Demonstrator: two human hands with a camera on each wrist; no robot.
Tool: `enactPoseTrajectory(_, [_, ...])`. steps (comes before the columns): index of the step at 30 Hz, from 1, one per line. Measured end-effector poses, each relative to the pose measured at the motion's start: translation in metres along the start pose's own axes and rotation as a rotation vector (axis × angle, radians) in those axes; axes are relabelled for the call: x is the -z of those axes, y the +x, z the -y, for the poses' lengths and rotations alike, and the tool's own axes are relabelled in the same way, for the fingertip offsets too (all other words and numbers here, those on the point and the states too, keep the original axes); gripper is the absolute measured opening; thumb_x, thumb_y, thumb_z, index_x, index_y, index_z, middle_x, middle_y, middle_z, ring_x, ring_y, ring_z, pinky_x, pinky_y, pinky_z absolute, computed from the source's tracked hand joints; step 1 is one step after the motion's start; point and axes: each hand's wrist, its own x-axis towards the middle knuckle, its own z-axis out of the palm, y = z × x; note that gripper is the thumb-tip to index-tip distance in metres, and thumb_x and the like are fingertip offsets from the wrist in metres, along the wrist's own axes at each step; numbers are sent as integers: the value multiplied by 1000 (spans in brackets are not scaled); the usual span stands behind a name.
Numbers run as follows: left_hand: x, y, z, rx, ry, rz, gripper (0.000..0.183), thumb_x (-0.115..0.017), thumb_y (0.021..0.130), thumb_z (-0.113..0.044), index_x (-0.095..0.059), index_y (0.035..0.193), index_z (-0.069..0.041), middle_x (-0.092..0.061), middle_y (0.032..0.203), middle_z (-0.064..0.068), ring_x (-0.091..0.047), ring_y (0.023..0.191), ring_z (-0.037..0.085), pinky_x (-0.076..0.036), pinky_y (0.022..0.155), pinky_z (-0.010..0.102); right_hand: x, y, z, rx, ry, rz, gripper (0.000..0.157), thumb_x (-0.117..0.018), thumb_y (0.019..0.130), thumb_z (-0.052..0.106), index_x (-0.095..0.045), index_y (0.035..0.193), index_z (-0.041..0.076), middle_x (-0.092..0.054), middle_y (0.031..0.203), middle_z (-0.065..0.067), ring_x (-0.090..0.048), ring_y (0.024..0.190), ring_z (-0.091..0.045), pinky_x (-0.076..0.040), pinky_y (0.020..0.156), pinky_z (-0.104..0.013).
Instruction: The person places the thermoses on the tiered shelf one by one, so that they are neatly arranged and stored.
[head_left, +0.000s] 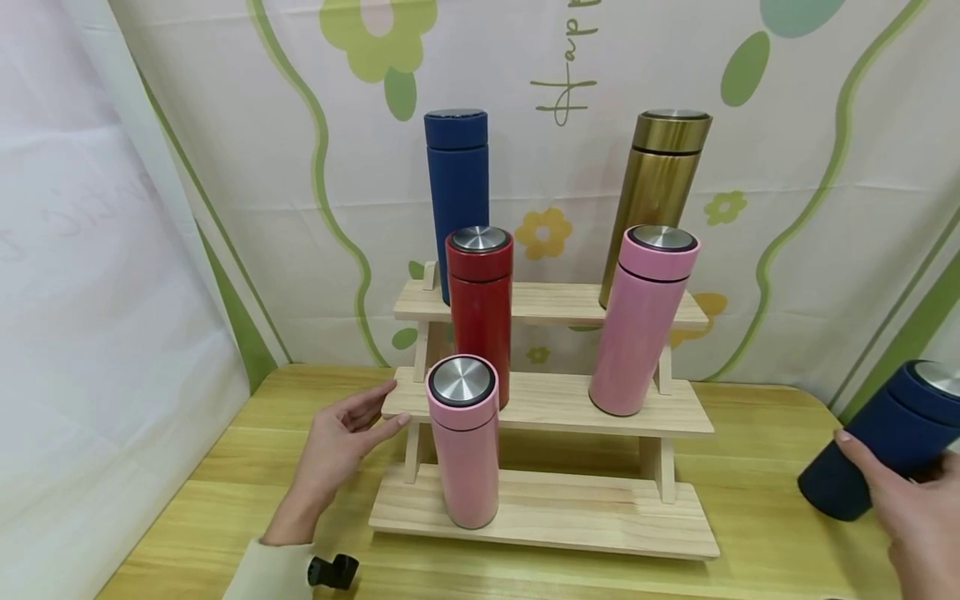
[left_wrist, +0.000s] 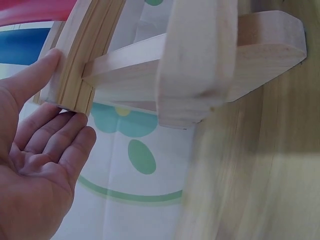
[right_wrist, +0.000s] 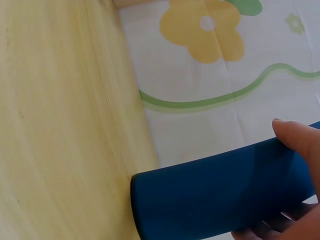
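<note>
A three-tier wooden display stand (head_left: 577, 496) stands on the table. My left hand (head_left: 333, 442) holds the left end of its middle tier, the thumb at the front edge and the fingers behind. In the left wrist view that hand (left_wrist: 40, 155) is around the end of the board (left_wrist: 75, 75). Off to the stand's right, my right hand (head_left: 915, 508) grips a dark blue thermos flask (head_left: 873, 450), tilted with its steel-topped lid up and to the right. The right wrist view shows the flask's base (right_wrist: 137, 205) close to the table; contact cannot be told.
On the top tier stand a blue flask (head_left: 459, 192) and a gold flask (head_left: 656, 187). The middle tier bears a red flask (head_left: 480, 308) and a pink flask (head_left: 647, 325). Another pink flask (head_left: 467, 458) is on the bottom tier, left side. A patterned cloth (head_left: 300, 233) hangs behind.
</note>
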Motion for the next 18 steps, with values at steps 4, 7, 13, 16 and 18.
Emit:
enactPoseTrajectory(4, [0, 0, 0, 5, 5, -2, 62, -89, 92, -29, -66, 148, -17, -60, 158, 3, -53, 150, 23, -49, 117, 31, 1, 1, -3, 1, -1, -4, 91, -66, 100, 51, -18, 172, 21, -32, 150, 24, -33, 110, 14, -39, 127, -39])
enactPoseTrajectory(7, [0, 0, -1, 10, 7, -4, 62, -89, 92, -30, -66, 149, -18, -60, 158, 3, -53, 150, 22, -49, 117, 32, 1, -1, -2, -2, 1, -4, 91, -66, 100, 51, -19, 172, 22, -32, 147, 26, -32, 107, 15, -39, 125, -38])
enactPoseTrajectory(13, [0, -1, -1, 9, 5, -5, 64, -89, 92, -29, -65, 150, -17, -58, 160, 3, -52, 151, 23, -48, 117, 30, 2, -4, 3, -21, -24, 10, 92, -64, 102, 52, -15, 173, 20, -31, 172, -5, -45, 137, -9, -37, 130, -43])
enactPoseTrajectory(16, [-1, -1, -1, 6, 1, -4, 64, -89, 92, -28, -65, 150, -16, -58, 160, 4, -52, 151, 23, -48, 117, 29, 3, -4, 5, -24, -35, 17, 93, -63, 102, 52, -14, 174, 18, -27, 176, -13, -42, 146, -22, -36, 131, -46])
enactPoseTrajectory(18, [-1, -1, -1, 7, -1, -4, 64, -89, 92, -28, -64, 150, -16, -58, 160, 4, -52, 151, 23, -48, 117, 29, 3, -4, 5, -22, -39, 21, 93, -62, 102, 52, -13, 174, 17, -26, 176, -16, -40, 149, -27, -36, 132, -48])
